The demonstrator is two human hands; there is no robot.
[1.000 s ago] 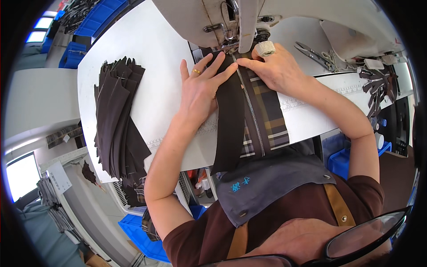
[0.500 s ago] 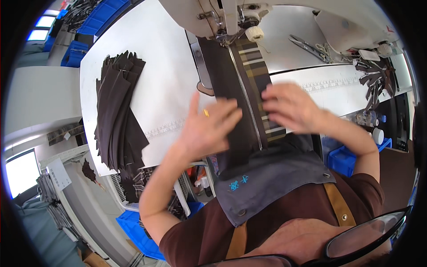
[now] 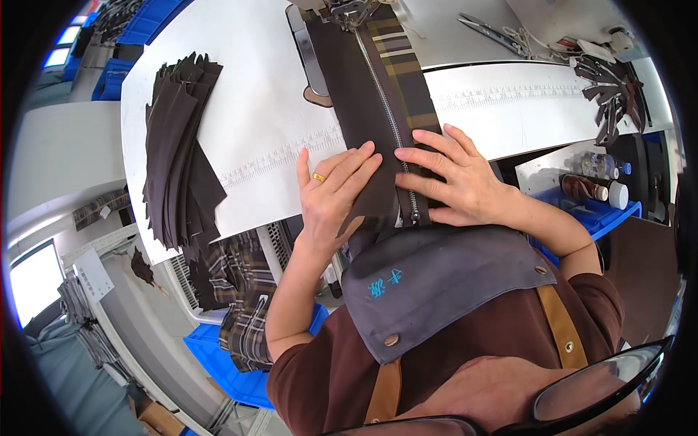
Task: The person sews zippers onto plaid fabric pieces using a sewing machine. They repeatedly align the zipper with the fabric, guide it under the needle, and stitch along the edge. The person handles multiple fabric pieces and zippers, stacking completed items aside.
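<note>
A dark brown fabric piece runs from under the sewing machine's presser foot toward my apron. Down its length lies a metal zipper, its slider near the apron edge. Plaid fabric lies along the zipper's right side. My left hand rests on the brown fabric left of the zipper, open, with its fingers stretched out and a gold ring on one. Fingers spread, my right hand lies open across the plaid fabric, its fingertips at the zipper tape.
Stacked dark brown strips lie on the white table at left. Scissors lie at the back right, with dark fabric scraps farther right. Bottles stand in a blue bin. Plaid cloth hangs over a basket at lower left.
Both hands, raised and blurred before, now lie on the fabric nearer my body. The whole view has shifted, so the machine sits higher in the picture.
</note>
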